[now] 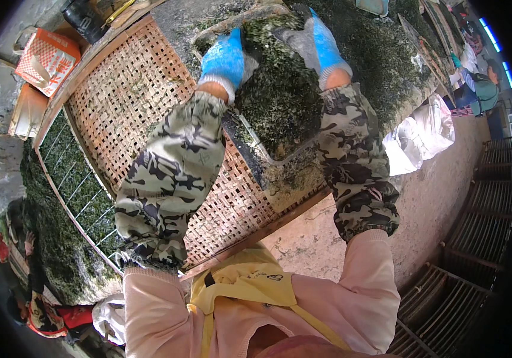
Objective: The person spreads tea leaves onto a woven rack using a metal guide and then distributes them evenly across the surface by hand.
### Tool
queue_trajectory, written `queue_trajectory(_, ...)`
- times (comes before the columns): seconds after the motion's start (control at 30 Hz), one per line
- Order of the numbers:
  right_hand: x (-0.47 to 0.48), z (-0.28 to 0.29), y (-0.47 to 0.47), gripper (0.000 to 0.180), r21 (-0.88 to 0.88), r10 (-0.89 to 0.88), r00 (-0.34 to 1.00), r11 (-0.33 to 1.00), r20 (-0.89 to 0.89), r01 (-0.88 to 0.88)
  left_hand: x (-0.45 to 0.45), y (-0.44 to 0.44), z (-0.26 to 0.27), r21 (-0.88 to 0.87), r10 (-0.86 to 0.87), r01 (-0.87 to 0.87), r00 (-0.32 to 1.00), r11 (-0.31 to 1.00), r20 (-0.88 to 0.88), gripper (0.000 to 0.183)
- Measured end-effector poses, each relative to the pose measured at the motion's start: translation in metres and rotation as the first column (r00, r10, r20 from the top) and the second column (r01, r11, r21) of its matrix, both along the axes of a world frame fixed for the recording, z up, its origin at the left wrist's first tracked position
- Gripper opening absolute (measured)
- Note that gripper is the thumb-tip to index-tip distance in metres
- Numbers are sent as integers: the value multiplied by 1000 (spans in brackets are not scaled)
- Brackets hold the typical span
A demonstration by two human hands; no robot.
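Note:
Both hands wear blue and grey work gloves. A rounded metal-edged frame (256, 138) lies before me, with dark green shredded plant matter (278, 94) inside it. My left hand (227, 60) rests at the frame's left side, its grey palm side turned to the plant matter. Its fingertips are hidden, so any grip there is unclear. Across from it, my right hand (307, 42) lies over the upper right of the plant matter, thumb and fingers apart, with no held object visible. Strands near it are blurred. Camouflage sleeve covers (175, 179) reach from wrists to elbows.
A woven strip mat (130, 94) in a wooden frame lies left, beside a wire rack (70, 174) over more plant matter. A red-and-white bag (50, 58) and a black container (83, 22) stand beyond. White sacks (421, 134) sit right. People (484, 91) (43, 308) are at both sides.

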State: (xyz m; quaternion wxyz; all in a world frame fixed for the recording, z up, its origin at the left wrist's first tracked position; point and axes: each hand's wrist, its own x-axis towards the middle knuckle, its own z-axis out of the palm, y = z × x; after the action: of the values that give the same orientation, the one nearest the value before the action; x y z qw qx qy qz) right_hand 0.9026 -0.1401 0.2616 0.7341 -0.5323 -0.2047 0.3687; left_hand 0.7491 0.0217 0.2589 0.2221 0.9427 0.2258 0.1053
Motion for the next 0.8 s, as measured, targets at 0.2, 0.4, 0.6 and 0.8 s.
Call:
queue_trajectory(0.2,-19,-36,61,33,309,-210,971,922,-114,235,-4,4,-48,22,-82,80,989,997,124,101)
queue_trajectory(0.4,71,-115,83,42,-301,183,602,948,777,100,29,6,-52,80,38,-43,997,996,65,87)
queue_trajectory(0.6,-42,-75,-1,67,-212,-301,939,919,167,332,30,32,-67,-417,166,-42,950,908,265,89)
queue_trajectory(0.8,-101,-109,12,80,-575,464,398,346,792,742,34,44,-108,-961,380,128,899,246,217,80)
